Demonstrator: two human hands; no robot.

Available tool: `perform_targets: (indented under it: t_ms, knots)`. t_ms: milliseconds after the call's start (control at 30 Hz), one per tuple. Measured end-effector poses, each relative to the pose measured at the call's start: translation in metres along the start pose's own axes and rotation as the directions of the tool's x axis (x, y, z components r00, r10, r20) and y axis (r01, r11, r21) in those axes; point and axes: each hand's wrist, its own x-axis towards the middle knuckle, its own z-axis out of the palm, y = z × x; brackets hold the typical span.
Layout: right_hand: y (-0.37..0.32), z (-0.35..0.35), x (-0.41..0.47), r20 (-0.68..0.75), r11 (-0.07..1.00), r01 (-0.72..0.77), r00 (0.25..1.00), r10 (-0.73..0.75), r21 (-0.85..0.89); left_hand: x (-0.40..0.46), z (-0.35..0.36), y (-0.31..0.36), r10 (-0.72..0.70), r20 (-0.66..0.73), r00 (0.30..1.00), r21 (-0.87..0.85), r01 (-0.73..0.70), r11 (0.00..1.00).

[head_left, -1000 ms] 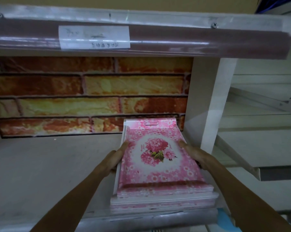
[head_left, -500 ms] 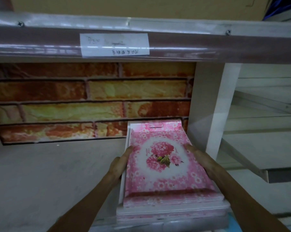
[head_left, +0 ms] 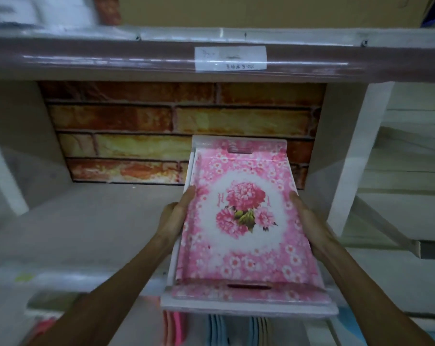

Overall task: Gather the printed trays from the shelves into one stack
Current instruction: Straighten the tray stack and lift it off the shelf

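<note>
Both hands clamp the pink floral tray stack by its long sides: the left hand at nine o'clock, the right hand at three. Its near end juts past the grey shelf edge at six o'clock. Brick-print backing stands at twelve, a paper label above.
</note>
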Motion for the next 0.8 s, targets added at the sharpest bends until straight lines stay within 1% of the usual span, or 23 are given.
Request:
perform_targets:
  t_ms: [67, 133, 367, 433, 533, 700, 800]
  knots:
    - [-0.008, 0.013, -0.011, -0.023, 1.000, 0.008, 1.000, -0.009, -0.023, -0.019, -0.015, 0.003, 0.010, -0.051, 0.999, -0.001, -0.011, 1.000]
    - [-0.012, 0.030, -0.026, -0.013, 0.999, 0.009, 1.000, -0.010, -0.046, -0.044, -0.034, 0.004, 0.028, -0.107, 0.994, 0.002, -0.028, 1.000]
    - [-0.026, 0.110, -0.071, 0.106, 0.995, 0.005, 0.994, 0.006, -0.099, -0.123, -0.114, 0.004, 0.048, -0.319, 0.947, 0.002, -0.050, 0.999]
    - [-0.028, 0.137, -0.078, 0.159, 0.996, 0.004, 0.987, 0.010, -0.086, -0.140, -0.139, 0.006, 0.053, -0.388, 0.920, 0.027, -0.046, 0.999]
    - [-0.026, 0.182, -0.084, 0.239, 0.993, 0.012, 0.971, 0.015, -0.114, -0.164, -0.180, 0.007, 0.057, -0.470, 0.881, 0.042, -0.043, 0.998]
    - [-0.032, 0.267, -0.106, 0.367, 0.990, 0.040, 0.930, 0.014, -0.137, -0.202, -0.245, 0.006, 0.089, -0.613, 0.785, 0.065, -0.062, 0.996]
    - [-0.034, 0.323, -0.117, 0.441, 0.988, 0.077, 0.897, -0.011, -0.132, -0.217, -0.293, 0.002, 0.069, -0.683, 0.728, 0.067, -0.032, 0.997]
